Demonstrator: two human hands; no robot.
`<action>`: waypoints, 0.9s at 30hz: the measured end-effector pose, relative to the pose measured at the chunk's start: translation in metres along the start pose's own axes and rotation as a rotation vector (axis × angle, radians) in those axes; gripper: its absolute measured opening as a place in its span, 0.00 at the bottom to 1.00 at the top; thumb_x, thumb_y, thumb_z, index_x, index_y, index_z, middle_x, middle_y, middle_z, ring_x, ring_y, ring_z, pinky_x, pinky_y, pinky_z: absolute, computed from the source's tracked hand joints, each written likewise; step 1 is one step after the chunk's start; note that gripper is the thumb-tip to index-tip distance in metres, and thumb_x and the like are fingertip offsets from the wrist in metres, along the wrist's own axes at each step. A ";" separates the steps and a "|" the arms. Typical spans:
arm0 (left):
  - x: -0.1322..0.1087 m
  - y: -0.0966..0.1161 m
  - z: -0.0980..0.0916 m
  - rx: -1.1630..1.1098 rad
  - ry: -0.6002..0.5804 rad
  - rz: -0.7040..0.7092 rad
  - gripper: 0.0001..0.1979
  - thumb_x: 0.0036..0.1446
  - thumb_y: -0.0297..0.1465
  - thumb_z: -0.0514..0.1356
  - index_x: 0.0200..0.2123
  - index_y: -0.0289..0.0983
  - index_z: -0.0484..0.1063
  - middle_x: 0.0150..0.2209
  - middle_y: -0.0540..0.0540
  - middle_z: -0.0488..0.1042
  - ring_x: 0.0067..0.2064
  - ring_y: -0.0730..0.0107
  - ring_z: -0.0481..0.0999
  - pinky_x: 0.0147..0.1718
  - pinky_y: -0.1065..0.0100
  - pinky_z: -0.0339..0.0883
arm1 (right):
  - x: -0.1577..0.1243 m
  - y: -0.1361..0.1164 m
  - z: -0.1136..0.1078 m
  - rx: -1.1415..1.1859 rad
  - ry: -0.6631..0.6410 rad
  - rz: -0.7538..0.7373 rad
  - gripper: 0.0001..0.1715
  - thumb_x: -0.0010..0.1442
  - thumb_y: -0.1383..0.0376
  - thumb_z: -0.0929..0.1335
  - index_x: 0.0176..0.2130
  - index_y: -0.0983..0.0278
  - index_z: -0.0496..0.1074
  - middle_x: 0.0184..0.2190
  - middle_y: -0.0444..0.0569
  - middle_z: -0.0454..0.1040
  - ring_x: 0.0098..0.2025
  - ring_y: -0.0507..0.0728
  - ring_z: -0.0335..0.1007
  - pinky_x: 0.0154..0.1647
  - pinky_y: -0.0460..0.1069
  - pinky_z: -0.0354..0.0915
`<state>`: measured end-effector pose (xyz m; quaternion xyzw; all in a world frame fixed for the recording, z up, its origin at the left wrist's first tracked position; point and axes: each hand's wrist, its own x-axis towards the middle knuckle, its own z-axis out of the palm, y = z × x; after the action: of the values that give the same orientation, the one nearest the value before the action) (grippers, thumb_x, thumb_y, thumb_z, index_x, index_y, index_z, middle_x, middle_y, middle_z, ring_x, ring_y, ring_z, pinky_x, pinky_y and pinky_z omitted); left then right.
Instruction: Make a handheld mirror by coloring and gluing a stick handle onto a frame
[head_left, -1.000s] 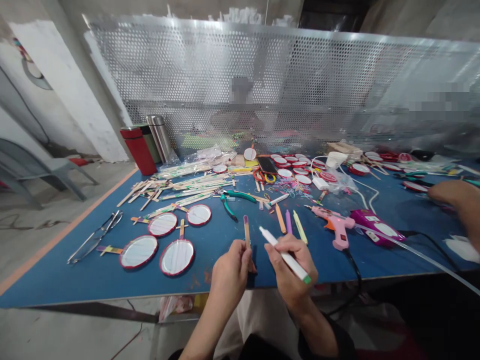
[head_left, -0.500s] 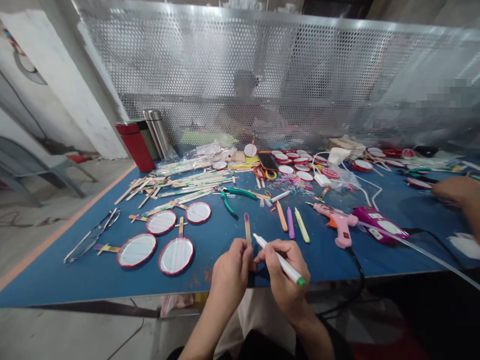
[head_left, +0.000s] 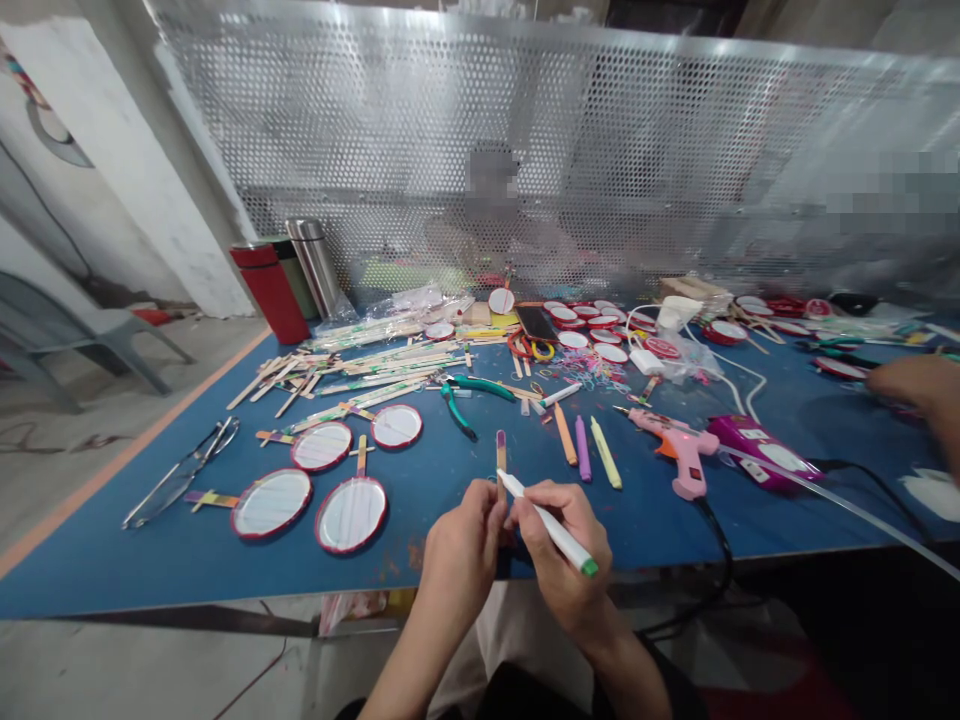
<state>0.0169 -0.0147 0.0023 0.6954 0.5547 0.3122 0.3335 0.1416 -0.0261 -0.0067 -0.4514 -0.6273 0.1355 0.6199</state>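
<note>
My left hand (head_left: 466,535) pinches the lower end of a popsicle stick (head_left: 501,452), which points away from me and has a purple tip. Closed round a white marker with a green end (head_left: 564,537) is my right hand (head_left: 574,555); the marker's tip touches or nearly touches the stick's side. An orange marker (head_left: 565,434), a purple marker (head_left: 583,448) and a yellow marker (head_left: 606,452) lie just beyond my right hand. To the left rest several round white discs with red rims (head_left: 351,515), with coloured sticks as handles.
Teal-handled pliers (head_left: 480,386) lie beyond the stick. A pink glue gun (head_left: 679,450) with its cord is at right, beside a purple box (head_left: 761,452). Glasses (head_left: 184,472), loose sticks (head_left: 390,365) and bottles (head_left: 271,295) are at left. Another person's hand (head_left: 919,385) is at far right.
The marker and my right hand have moved slightly left, bringing the tip against or very close to the stick. The stick now stands straighter in my left hand.
</note>
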 end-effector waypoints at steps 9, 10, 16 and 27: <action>0.001 0.001 0.000 0.006 -0.015 -0.004 0.09 0.63 0.36 0.46 0.35 0.43 0.63 0.28 0.50 0.75 0.30 0.68 0.75 0.31 0.72 0.62 | 0.000 -0.002 0.003 0.043 0.093 0.039 0.04 0.60 0.70 0.67 0.35 0.60 0.67 0.25 0.41 0.73 0.25 0.51 0.73 0.25 0.44 0.69; 0.000 0.001 0.000 0.010 -0.011 -0.003 0.10 0.63 0.36 0.46 0.35 0.42 0.63 0.28 0.50 0.76 0.30 0.68 0.76 0.31 0.72 0.63 | 0.000 -0.001 0.003 0.041 0.082 0.047 0.04 0.60 0.69 0.67 0.35 0.60 0.68 0.25 0.41 0.73 0.25 0.51 0.73 0.25 0.45 0.69; 0.000 0.001 -0.001 0.015 -0.032 -0.007 0.10 0.63 0.37 0.46 0.36 0.42 0.63 0.29 0.49 0.76 0.30 0.67 0.76 0.31 0.71 0.63 | 0.000 0.000 0.003 0.003 0.075 0.086 0.02 0.60 0.67 0.67 0.33 0.61 0.68 0.25 0.42 0.73 0.23 0.51 0.71 0.24 0.45 0.68; 0.001 0.002 0.000 0.031 -0.019 0.000 0.08 0.63 0.36 0.46 0.35 0.42 0.63 0.28 0.51 0.76 0.29 0.68 0.76 0.30 0.72 0.63 | 0.002 -0.003 0.003 0.072 0.094 0.143 0.04 0.61 0.66 0.67 0.32 0.62 0.67 0.23 0.42 0.73 0.22 0.51 0.72 0.24 0.45 0.69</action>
<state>0.0179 -0.0138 0.0037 0.7033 0.5563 0.2971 0.3281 0.1377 -0.0250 -0.0043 -0.4784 -0.5584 0.1803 0.6533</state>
